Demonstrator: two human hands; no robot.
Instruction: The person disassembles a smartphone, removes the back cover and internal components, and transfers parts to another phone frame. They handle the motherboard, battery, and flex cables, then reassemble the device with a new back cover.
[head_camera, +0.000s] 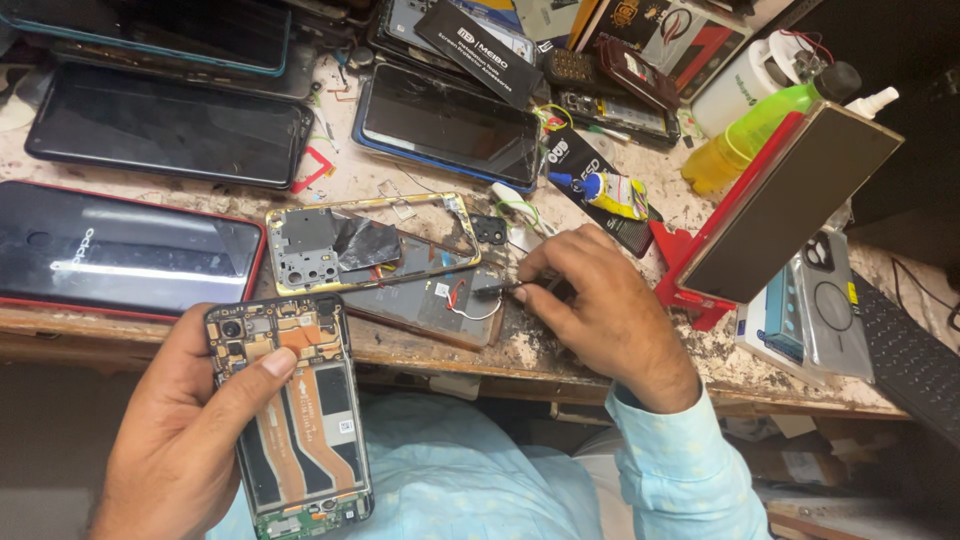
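opened phone (300, 410) gripped in left hand (175, 440) – back already off; right hand (610, 310) pinches small dark tool (510, 288) at bench – reassembly undone

Bench, top view: 3 dark phone screens (165, 125) at left; cracked screen (450, 125) at centre; black printed card (478, 50) above it; small yellow-labelled glue tube (618, 195) right of centre; red-and-black box (670, 35) at top.
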